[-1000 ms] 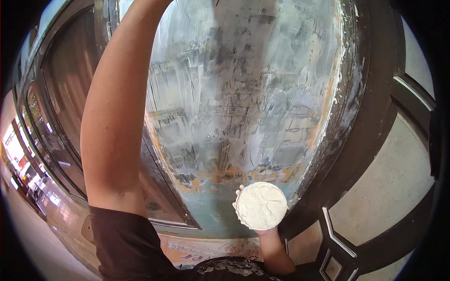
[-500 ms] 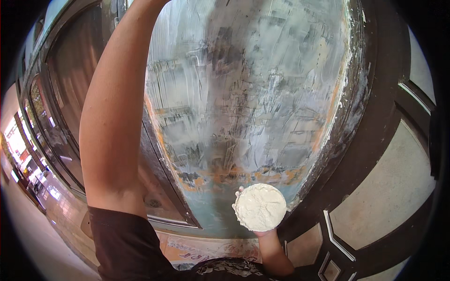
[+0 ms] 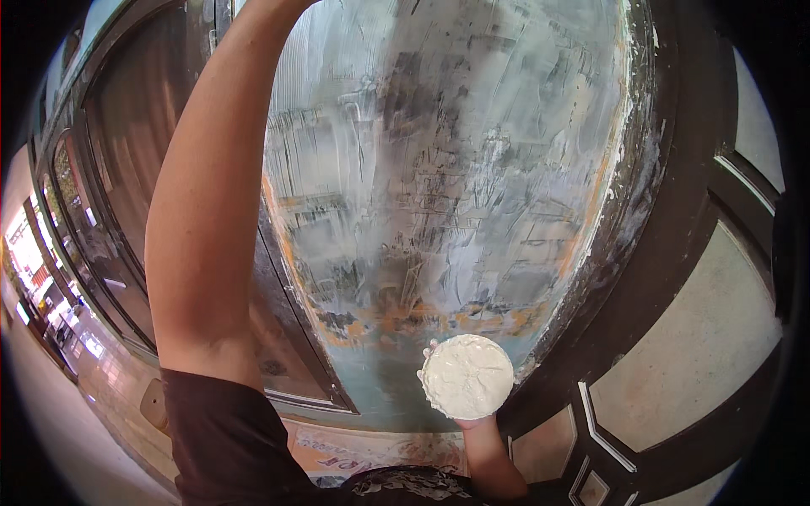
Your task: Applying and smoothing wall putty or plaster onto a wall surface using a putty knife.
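Observation:
My left arm [image 3: 207, 194] is raised along the left side, and its hand lies beyond the top edge, out of sight. Whatever that hand holds or touches is hidden too. Low in front of the wall, my right hand [image 3: 478, 424] supports a round tub of white putty [image 3: 467, 377] from beneath. Its fingertips curl up around the tub's left rim, smeared with white. The putty looks thick, with ridges across its surface. Behind stands a wall panel [image 3: 405, 194] with patchy white and grey smears, bare orange-brown spots showing near its lower end.
Dark wooden framing with pale panels [image 3: 692, 337] stands close on the right. To the left is a dark-framed window or door [image 3: 139, 135]. A printed sheet [image 3: 371, 451] lies at the foot of the wall. Shiny floor tiles [image 3: 114, 358] stretch away at far left.
My left forearm has shifted slightly to the right near the top. The tub in my right hand has dropped a touch. The view has moved a little.

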The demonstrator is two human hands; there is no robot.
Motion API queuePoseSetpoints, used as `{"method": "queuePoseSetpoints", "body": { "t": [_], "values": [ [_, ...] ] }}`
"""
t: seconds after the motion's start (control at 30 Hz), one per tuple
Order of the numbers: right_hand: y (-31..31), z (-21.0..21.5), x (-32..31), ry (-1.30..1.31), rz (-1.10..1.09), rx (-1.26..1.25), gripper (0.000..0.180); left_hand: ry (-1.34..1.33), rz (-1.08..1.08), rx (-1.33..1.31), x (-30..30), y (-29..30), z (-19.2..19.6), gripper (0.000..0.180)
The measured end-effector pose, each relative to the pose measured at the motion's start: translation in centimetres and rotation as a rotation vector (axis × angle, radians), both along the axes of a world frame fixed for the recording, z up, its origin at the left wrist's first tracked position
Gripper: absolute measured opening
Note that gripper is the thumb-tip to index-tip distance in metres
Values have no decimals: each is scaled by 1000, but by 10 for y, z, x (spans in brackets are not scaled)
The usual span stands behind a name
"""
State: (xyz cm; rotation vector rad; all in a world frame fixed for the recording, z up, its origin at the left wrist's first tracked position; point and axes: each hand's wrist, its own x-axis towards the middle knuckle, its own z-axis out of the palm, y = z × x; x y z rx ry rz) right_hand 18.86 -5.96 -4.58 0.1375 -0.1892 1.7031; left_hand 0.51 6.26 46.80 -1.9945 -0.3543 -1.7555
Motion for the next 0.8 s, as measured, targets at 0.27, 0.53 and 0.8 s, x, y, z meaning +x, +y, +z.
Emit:
{"method": "queuePoseSetpoints", "body": {
  "t": [0.27,0.53,0.8],
  "values": [
    [-2,8,-10,35,54,-4,65,40,28,110,11,-18,-13,31],
    [-2,4,-2,-19,7,28,70,123,316,241,28,-46,-45,38],
    [-3,-8,-1,70,25,29,67,326,620,159,29,-3,-21,20]
  ]
}}
